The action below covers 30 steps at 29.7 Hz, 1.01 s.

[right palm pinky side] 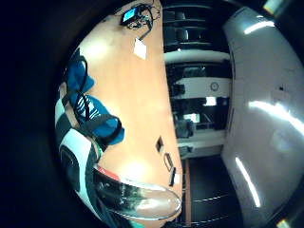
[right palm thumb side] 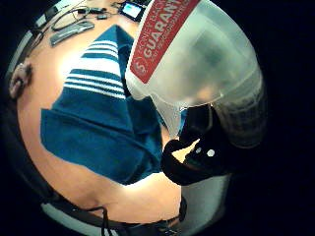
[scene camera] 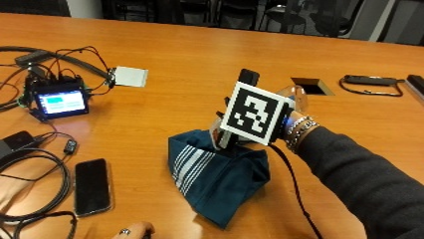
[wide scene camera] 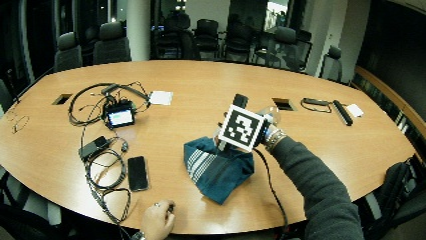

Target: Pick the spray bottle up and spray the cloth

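Outside view: the right hand (scene camera: 286, 115), gloved in black, is raised above the table (scene camera: 199, 55) with the spray bottle (scene camera: 222, 130) held in it, directly over the cloth (scene camera: 218, 172). Most of the hand is hidden behind the marker, so the finger positions cannot be read from this side.

Thumb side palm view: the bottle's translucent body with a red label fills much of the view close to the palm, and gloved fingers (right palm thumb side: 189, 164) curl around its lower part. Grip is judged to be clenched on the spray bottle. The dark blue cloth with white stripes lies folded on the table just below the bottle. Whether the bottle touches the cloth cannot be told; the outside view suggests it is lifted, just above.

Little finger side palm view: shows mainly the table edge, a strip of blue cloth and the room beyond; it adds nothing on the grip.

Step in hand: pick-up appears done; the bottle is carried and positioned over the cloth. No spray or wet patch is visible, so the spraying is judged not yet done.

Next move calls for: nozzle aimed down at the cloth, and a finger on the trigger to squeeze. The nozzle's direction cannot be made out in any view, so aim should be checked first.
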Available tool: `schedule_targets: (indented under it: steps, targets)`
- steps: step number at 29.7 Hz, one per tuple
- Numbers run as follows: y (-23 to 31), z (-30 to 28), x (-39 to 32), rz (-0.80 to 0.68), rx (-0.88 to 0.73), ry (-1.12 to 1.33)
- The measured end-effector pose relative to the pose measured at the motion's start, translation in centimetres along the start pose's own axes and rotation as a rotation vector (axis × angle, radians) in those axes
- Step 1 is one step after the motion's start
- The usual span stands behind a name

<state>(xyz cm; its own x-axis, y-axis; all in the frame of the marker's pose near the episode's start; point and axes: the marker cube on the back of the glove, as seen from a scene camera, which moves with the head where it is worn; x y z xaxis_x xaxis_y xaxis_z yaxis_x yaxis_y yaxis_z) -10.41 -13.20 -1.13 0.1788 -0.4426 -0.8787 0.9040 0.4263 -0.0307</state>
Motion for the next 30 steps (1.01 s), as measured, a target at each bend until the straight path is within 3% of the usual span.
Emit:
schedule_targets:
  steps: [6, 18, 30]
  targets:
    - [0.1, 0.0, 0.1, 0.018, -0.001, -0.004]
    - [-2.6, -4.8, 4.1, 0.2, 0.084, -0.134]
    - [-6.9, -9.0, 7.2, 0.528, 0.278, -0.454]
